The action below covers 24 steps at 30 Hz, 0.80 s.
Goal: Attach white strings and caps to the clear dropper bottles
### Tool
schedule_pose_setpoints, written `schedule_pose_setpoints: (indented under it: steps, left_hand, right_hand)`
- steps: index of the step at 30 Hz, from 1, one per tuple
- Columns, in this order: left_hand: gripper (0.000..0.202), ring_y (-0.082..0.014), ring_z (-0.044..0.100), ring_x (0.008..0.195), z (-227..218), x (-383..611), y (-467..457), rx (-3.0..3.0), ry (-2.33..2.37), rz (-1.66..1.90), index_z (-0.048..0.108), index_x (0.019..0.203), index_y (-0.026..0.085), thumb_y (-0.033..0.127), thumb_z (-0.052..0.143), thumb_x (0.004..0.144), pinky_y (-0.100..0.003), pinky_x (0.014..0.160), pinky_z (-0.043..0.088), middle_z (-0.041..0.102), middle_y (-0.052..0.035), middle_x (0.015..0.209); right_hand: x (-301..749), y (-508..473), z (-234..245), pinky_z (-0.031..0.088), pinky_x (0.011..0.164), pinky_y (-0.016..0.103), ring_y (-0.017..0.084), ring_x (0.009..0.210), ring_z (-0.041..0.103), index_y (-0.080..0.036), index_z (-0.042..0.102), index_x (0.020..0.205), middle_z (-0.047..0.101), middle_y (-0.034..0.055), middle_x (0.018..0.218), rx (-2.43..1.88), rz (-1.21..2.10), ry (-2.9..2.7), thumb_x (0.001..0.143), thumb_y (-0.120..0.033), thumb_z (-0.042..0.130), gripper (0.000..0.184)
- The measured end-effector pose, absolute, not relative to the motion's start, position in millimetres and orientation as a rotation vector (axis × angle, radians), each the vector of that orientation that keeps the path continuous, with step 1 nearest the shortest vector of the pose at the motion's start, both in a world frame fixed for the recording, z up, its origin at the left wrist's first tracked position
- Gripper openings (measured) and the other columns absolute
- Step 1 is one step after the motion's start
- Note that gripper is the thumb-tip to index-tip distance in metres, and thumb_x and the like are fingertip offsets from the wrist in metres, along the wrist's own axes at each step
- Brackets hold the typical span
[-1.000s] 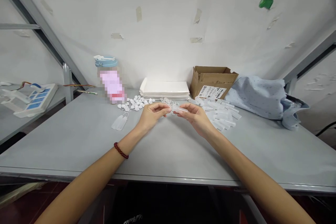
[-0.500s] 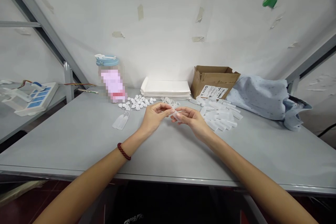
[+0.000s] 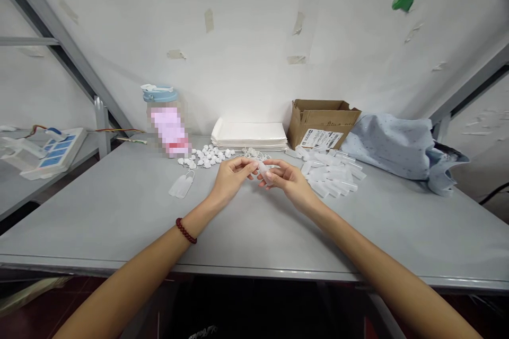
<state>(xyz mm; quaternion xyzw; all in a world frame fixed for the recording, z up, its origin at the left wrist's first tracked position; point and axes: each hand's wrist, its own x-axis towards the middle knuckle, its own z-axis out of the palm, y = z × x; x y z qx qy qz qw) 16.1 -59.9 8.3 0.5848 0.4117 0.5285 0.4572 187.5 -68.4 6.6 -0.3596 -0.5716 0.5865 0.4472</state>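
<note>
Between my hands is a small translucent white plastic sleeve (image 3: 263, 174). My right hand (image 3: 292, 183) pinches it by the side between thumb and fingers. My left hand (image 3: 230, 177) is closed at the sleeve's upper end, thumb against fingertips; the exact spot it grips is partly hidden. White string loops (image 3: 251, 153) lie on the table just behind my fingers. Small white caps (image 3: 207, 155) are spread left of them. A pile of similar translucent sleeves (image 3: 332, 172) lies right of my right hand. Two sleeves with a string loop (image 3: 181, 186) rest to the left.
A stack of white envelopes (image 3: 249, 135) and an open cardboard box (image 3: 324, 122) stand along the wall. Right of the box lies a light blue cloth (image 3: 392, 145). A blue-lidded container (image 3: 161, 95) stands at the back left of the grey table (image 3: 254, 243).
My left fingers have shifted slightly left along the sleeve's upper end, and more of the sleeve now shows. My right hand keeps its pinch. The whole view has shifted slightly.
</note>
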Motion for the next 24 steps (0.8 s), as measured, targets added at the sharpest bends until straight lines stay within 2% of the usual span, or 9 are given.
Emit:
schedule_pose_setpoints:
  steps: [6, 13, 19, 24]
  left_hand:
    - [0.022, -0.0111, 0.058, 0.064, 7.3, 14.9, -59.6, 1.386, 0.977, 1.213, 0.07, 0.08, 0.015, 0.036, 0.072, 0.072, -0.025, 0.065, 0.049, 0.066, -0.001, 0.073]
    - [0.02, -0.011, 0.056, 0.064, 17.0, 15.8, -63.8, 1.496, 1.035, 1.093, 0.069, 0.077, 0.016, 0.035, 0.069, 0.074, -0.024, 0.065, 0.047, 0.065, -0.0002, 0.071]
    - [0.021, -0.0149, 0.062, 0.072, 17.7, 12.3, -63.1, 1.605, 1.032, 0.936, 0.067, 0.079, 0.017, 0.037, 0.06, 0.081, -0.025, 0.066, 0.046, 0.068, -0.0011, 0.074]
    - [0.024, -0.0174, 0.061, 0.077, 15.8, 8.0, -60.3, 1.973, 1.138, 0.878, 0.07, 0.081, 0.019, 0.037, 0.054, 0.084, -0.029, 0.07, 0.046, 0.069, -0.0028, 0.082]
  right_hand:
    - [187.2, -71.7, 9.1, 0.047, 0.066, 0.031, 0.016, 0.07, 0.065, -0.019, 0.056, 0.113, 0.069, 0.0026, 0.079, -0.908, 1.352, -1.585, 0.08, -0.036, 0.064, 0.038]
    - [185.0, -72.1, 5.6, 0.049, 0.066, 0.032, 0.016, 0.068, 0.064, -0.02, 0.05, 0.12, 0.069, 0.0014, 0.077, -0.903, 1.336, -1.552, 0.078, -0.034, 0.064, 0.046]
    - [180.8, -71.8, -1.5, 0.051, 0.067, 0.032, 0.016, 0.069, 0.065, -0.02, 0.051, 0.117, 0.068, 0.001, 0.078, -0.894, 1.328, -1.505, 0.076, -0.032, 0.065, 0.044]
    - [181.3, -67.2, -5.5, 0.052, 0.072, 0.035, 0.017, 0.073, 0.067, -0.02, 0.057, 0.107, 0.07, 0.0017, 0.079, -0.873, 1.366, -1.437, 0.075, -0.036, 0.068, 0.038]
